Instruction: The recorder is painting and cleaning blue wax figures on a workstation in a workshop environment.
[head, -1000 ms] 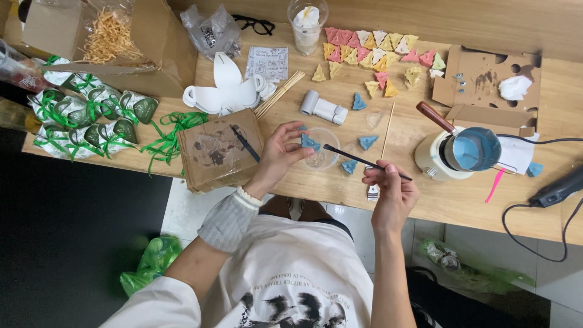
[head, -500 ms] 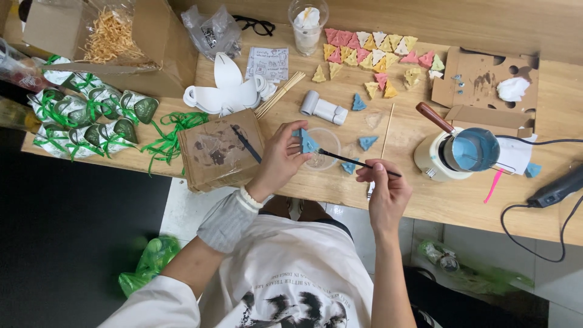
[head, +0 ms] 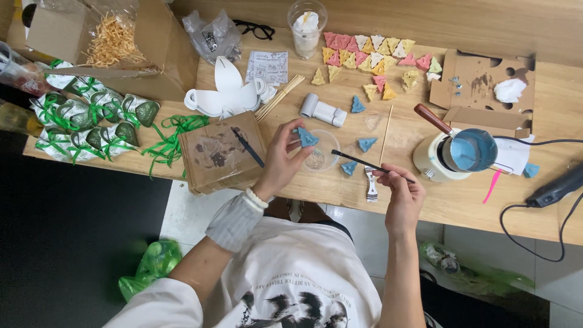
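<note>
The left hand (head: 284, 157) is curled round a small blue triangular piece (head: 306, 138), pinching it between thumb and fingertips and holding it up just above the clear shallow cup (head: 320, 157) on the wooden table (head: 546, 212). A second ago that same piece sat lower, closer over the cup; now it is lifted and turned toward the person's face, as if the work on it has paused for a look. The right hand (head: 398, 187) is closed lightly on a thin dark brush (head: 370, 166), whose tip has drawn back from the piece and points toward the cup from the right. Around them lie more blue triangles (head: 366, 144), loose on the table, with a white clip (head: 370, 183) just beside the right hand. Further right stands a small white melting pot (head: 452, 155) holding pale blue liquid. At the far edge lies a spread of pink, yellow and white triangular pieces (head: 370, 54).
</note>
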